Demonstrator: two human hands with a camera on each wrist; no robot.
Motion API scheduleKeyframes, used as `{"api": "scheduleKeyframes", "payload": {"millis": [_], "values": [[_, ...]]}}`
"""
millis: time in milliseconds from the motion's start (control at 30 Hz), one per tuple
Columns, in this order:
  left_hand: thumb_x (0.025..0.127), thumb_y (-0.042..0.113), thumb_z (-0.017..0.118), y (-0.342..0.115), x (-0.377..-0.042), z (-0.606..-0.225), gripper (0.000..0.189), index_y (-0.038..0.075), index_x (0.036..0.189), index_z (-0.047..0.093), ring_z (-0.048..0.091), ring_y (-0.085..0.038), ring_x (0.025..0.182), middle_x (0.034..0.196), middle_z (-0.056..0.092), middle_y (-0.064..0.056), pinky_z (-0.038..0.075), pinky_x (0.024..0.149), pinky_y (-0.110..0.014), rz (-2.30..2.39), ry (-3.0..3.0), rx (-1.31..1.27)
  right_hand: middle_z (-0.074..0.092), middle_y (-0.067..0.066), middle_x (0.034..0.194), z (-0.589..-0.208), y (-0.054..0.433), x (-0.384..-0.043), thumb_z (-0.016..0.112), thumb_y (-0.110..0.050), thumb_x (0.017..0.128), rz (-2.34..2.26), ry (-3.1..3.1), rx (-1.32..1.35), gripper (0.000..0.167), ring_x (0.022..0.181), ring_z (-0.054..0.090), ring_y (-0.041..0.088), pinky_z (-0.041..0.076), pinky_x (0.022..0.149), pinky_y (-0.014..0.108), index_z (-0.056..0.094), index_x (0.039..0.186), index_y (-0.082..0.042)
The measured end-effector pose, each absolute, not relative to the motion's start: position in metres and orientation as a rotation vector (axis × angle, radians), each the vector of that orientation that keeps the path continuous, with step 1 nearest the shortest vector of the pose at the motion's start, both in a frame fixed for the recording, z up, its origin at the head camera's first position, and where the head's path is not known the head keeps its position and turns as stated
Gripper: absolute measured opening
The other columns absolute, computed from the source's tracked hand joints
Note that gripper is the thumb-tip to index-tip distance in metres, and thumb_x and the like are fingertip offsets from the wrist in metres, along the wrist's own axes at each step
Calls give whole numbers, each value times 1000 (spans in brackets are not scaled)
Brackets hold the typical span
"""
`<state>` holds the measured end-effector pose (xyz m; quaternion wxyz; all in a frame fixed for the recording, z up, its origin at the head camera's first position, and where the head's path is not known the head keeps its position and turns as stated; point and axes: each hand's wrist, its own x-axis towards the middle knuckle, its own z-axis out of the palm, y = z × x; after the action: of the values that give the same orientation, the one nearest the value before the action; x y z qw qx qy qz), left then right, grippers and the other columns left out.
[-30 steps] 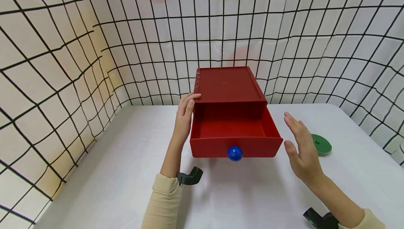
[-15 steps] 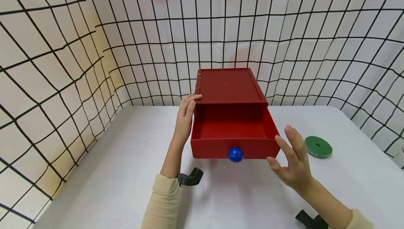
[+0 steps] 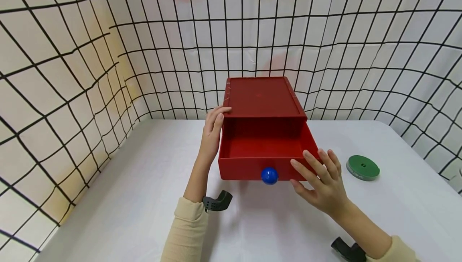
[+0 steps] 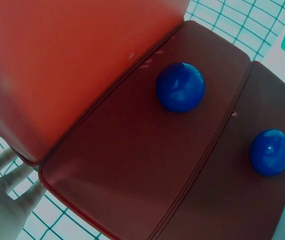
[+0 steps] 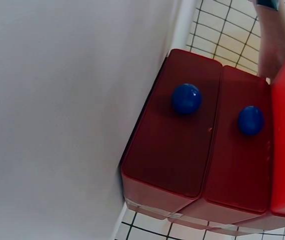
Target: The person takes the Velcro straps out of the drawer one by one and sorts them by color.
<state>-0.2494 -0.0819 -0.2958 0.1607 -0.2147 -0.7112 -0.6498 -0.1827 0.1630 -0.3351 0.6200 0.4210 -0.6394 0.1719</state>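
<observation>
A red chest of drawers stands on the white table with its top drawer pulled out, and a round blue knob sits on that drawer's front. Nothing shows inside the drawer. My left hand rests against the chest's left side, fingertips at the top edge. My right hand is at the drawer's front right corner, fingers spread and fairly straight; whether they touch it I cannot tell. Both wrist views show lower drawers, shut, with blue knobs, such as the middle drawer and bottom drawer.
To the right on the white table lies a green disc with small holes and printing on its edge. Black wire mesh over white sheeting encloses the back and sides.
My right hand has moved left from beside the drawer to its front right corner, fingers spreading, and the green disc is now fully uncovered. The left hand and drawer have stayed put.
</observation>
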Motion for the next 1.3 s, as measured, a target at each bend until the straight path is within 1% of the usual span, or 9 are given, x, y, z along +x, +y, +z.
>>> {"api": "scheduleKeyframes", "payload": {"millis": [100, 267, 633, 733, 967, 1167, 1300], "values": [[99, 17, 31, -82, -250, -296, 34, 3, 124, 50, 31, -22, 129, 140, 33, -10, 29, 107, -44, -1852, -2031, -611, 44, 4, 138, -338, 164, -185, 52, -26, 89, 359, -1485, 954, 38, 131, 30, 25, 19, 113, 38, 53, 127, -18], [99, 17, 32, -82, -252, -296, 34, 4, 124, 50, 31, -21, 129, 140, 33, -10, 29, 106, -44, -1848, -2031, -608, 46, 5, 136, -341, 166, -189, 52, -26, 89, 324, -1495, 943, 37, 129, 31, 27, 21, 112, 40, 54, 125, -18], [99, 20, 32, -82, -252, -294, 34, 5, 124, 51, 30, -20, 130, 140, 33, -9, 28, 107, -43, -1843, -2046, -591, 45, 4, 137, -339, 165, -195, 52, -26, 89, 342, -1505, 928, 37, 130, 30, 25, 20, 112, 40, 55, 125, -19], [99, 20, 32, -83, -252, -294, 34, 5, 124, 51, 29, -21, 131, 141, 33, -8, 28, 107, -44, -1849, -2047, -591, 45, 5, 137, -339, 167, -197, 52, -28, 89, 340, -1519, 923, 37, 131, 29, 25, 19, 112, 40, 55, 125, -18], [99, 20, 33, -83, -252, -295, 34, 6, 124, 50, 30, -21, 131, 141, 33, -9, 29, 107, -44, -1854, -2047, -588, 43, 2, 140, -339, 169, -202, 51, -31, 89, 326, -1542, 906, 39, 133, 26, 23, 16, 113, 41, 53, 127, -22], [99, 20, 32, -83, -253, -296, 34, 6, 124, 51, 29, -21, 131, 141, 32, -8, 29, 107, -45, -1860, -2043, -587, 43, 4, 140, -339, 170, -206, 51, -31, 89, 314, -1577, 873, 39, 133, 26, 24, 14, 113, 43, 53, 127, -21], [99, 20, 32, -83, -252, -298, 34, 6, 124, 51, 28, -21, 131, 141, 32, -8, 28, 107, -45, -1870, -2041, -588, 40, 4, 142, -341, 171, -212, 49, -33, 91, 326, -1647, 848, 41, 135, 24, 24, 11, 113, 43, 51, 129, -21]]}}
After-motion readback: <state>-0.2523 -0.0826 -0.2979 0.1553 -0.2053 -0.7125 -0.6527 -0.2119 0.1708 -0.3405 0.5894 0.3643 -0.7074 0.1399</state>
